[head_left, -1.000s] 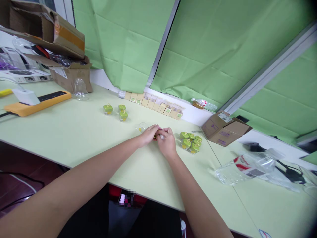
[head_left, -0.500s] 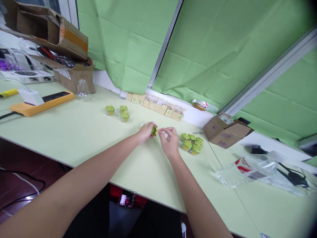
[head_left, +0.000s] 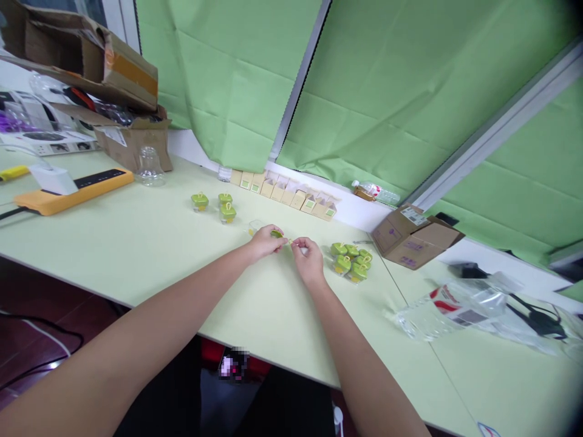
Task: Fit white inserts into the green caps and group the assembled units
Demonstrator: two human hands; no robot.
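My left hand point(head_left: 266, 243) is closed around a small green lid point(head_left: 276, 233), most of it covered by the fingers. With thumb and forefinger pinched together, my right hand point(head_left: 310, 261) grips a small pale yellow loop point(head_left: 290, 241) at the lid's side. Whether the loop is fixed to the lid I cannot tell. Just behind my left hand stands a clear little cup point(head_left: 254, 226) with something yellow in it. Several small clear boxes with green lids and loop handles point(head_left: 342, 263) cluster right of my right hand. Three more such boxes point(head_left: 228, 212) stand farther left.
Small cardboard boxes point(head_left: 286, 196) line the table's back edge. An orange power strip point(head_left: 86, 189) and a clear jar point(head_left: 150, 167) are at left. A carton point(head_left: 415, 237) and a large plastic bottle point(head_left: 449, 309) lie at right.
The green lid has turned in my left hand, so its hollow inside no longer shows. My fingers cover more of it, and both hands have shifted slightly. The clear cup behind shows more.
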